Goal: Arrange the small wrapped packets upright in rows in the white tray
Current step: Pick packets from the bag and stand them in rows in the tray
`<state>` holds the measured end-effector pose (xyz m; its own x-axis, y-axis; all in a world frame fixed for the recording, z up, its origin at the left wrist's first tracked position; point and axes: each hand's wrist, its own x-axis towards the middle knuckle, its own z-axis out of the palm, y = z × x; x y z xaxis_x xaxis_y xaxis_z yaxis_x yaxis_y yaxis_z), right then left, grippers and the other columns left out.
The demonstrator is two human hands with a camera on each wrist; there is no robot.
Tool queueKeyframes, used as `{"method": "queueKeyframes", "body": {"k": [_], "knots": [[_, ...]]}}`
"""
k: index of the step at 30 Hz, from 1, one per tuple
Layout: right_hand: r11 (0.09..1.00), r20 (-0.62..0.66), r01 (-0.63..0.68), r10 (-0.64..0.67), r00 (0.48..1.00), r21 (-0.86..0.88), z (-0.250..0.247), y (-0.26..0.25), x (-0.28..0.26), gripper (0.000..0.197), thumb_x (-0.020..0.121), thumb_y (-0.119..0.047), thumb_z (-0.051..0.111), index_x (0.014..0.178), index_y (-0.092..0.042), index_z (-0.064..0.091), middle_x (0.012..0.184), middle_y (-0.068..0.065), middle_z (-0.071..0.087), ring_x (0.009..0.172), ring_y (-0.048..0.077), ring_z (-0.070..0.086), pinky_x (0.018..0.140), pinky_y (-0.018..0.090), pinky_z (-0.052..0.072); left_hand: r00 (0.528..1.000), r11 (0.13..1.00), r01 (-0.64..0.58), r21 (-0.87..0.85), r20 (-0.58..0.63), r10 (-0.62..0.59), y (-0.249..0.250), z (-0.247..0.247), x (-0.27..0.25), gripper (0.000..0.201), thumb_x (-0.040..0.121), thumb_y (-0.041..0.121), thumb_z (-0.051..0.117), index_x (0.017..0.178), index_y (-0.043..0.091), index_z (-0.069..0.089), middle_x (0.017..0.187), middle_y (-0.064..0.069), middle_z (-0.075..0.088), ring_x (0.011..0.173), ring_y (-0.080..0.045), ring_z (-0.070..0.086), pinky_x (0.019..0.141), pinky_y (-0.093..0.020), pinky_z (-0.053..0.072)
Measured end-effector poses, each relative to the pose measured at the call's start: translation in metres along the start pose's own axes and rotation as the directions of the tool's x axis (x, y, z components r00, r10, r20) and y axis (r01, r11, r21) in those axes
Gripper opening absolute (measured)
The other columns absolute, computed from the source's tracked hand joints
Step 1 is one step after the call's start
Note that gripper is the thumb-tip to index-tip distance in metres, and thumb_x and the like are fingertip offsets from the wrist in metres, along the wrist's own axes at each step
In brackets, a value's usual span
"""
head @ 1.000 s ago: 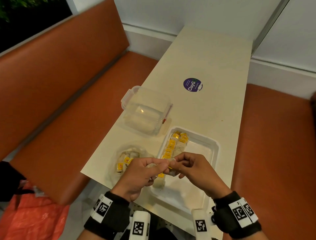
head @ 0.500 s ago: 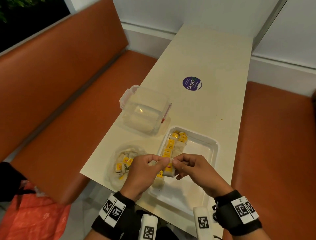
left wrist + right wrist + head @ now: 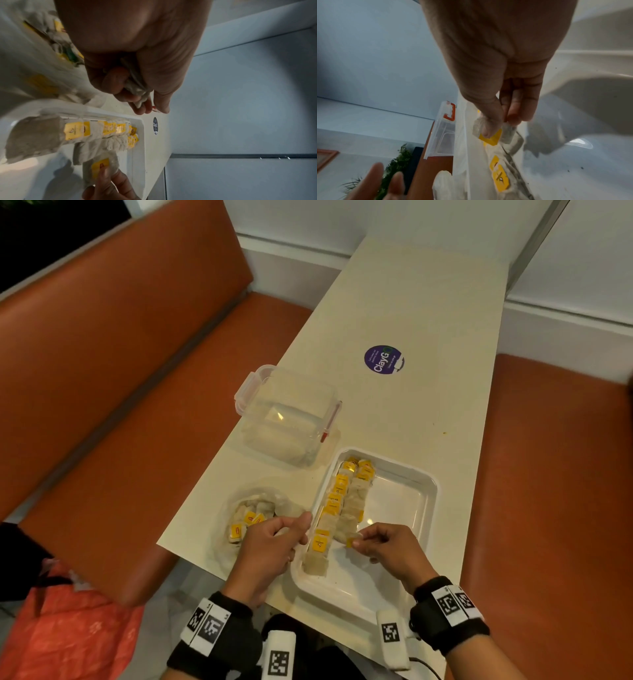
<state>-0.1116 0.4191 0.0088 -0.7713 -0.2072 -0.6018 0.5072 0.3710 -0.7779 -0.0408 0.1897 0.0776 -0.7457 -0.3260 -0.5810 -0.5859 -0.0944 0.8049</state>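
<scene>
1. Since the earlier frames the two hands have parted: they met over the near left part of the white tray (image 3: 430, 491), and now the left hand (image 3: 270, 546) sits just outside the tray's left rim while the right hand (image 3: 387, 549) is over the tray's near middle.
2. Right hand: thumb and fingertips pinch one small packet (image 3: 493, 135) by its yellow label, at the near end of the second row in the tray.
3. Left hand: fingers curl round a bunched packet (image 3: 135, 82), held above the worktop (image 3: 428, 313) between the tray and the clear bag (image 3: 260, 508).
4. Inside the tray, two rows of packets (image 3: 339, 501) run along the left wall, yellow labels up; the row against the wall is longer and reaches nearer the tray's near end.
5. Left of the tray, the clear bag holds more loose packets with yellow labels.
6. Beyond the bag, off the tray's far left corner, stands a clear lidded box (image 3: 291, 416) with pale clips.
7. Farther up the worktop from the tray is a round purple sticker (image 3: 383, 360).
</scene>
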Motion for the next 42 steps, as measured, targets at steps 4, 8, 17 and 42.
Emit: {"method": "queueKeyframes", "body": {"k": [4,8,17,42], "knots": [[0.998,0.053,-0.038,0.040,0.998,-0.045,0.009,0.006,0.011,0.015,0.078,-0.011,0.090,0.088,-0.010,0.078,0.082,0.008,0.079,0.070,0.011,0.067,0.060,0.026,0.052,0.998,0.996,0.058,-0.069,0.020,-0.056,-0.004,-0.012,0.002,0.035,0.096,0.043,0.071,0.098,0.009,0.079,0.078,-0.001,0.067,0.053,-0.008,0.042,0.047,-0.022,0.031],[0.996,0.012,-0.070,0.071,0.997,-0.062,0.014,0.008,0.020,0.015,0.077,-0.009,0.090,0.087,-0.009,0.079,0.073,0.004,0.076,0.064,0.011,0.064,0.058,0.025,0.049,0.997,0.992,0.072,-0.100,0.014,-0.071,-0.005,-0.019,0.003,0.035,0.097,0.042,0.070,0.099,0.009,0.079,0.078,-0.001,0.066,0.052,-0.007,0.041,0.047,-0.022,0.029],[0.983,-0.150,-0.015,-0.013,0.989,-0.181,0.023,0.013,0.029,0.016,0.077,-0.019,0.091,0.085,-0.022,0.077,0.075,-0.003,0.077,0.073,0.014,0.072,0.075,0.029,0.060,0.997,0.990,0.082,-0.113,0.003,-0.082,-0.009,-0.027,0.003,0.034,0.098,0.043,0.069,0.096,0.012,0.080,0.079,0.000,0.067,0.054,-0.009,0.044,0.049,-0.022,0.030],[0.972,-0.275,0.070,-0.132,0.952,-0.222,0.036,-0.012,0.005,0.032,0.075,-0.026,0.092,0.097,-0.024,0.069,0.092,-0.006,0.070,0.080,0.009,0.066,0.066,0.015,0.047,0.969,0.906,0.233,-0.354,0.162,-0.186,-0.011,-0.031,-0.003,0.056,0.101,0.055,0.055,0.117,0.006,0.075,0.092,-0.011,0.071,0.064,-0.013,0.056,0.050,-0.025,0.036]]}}
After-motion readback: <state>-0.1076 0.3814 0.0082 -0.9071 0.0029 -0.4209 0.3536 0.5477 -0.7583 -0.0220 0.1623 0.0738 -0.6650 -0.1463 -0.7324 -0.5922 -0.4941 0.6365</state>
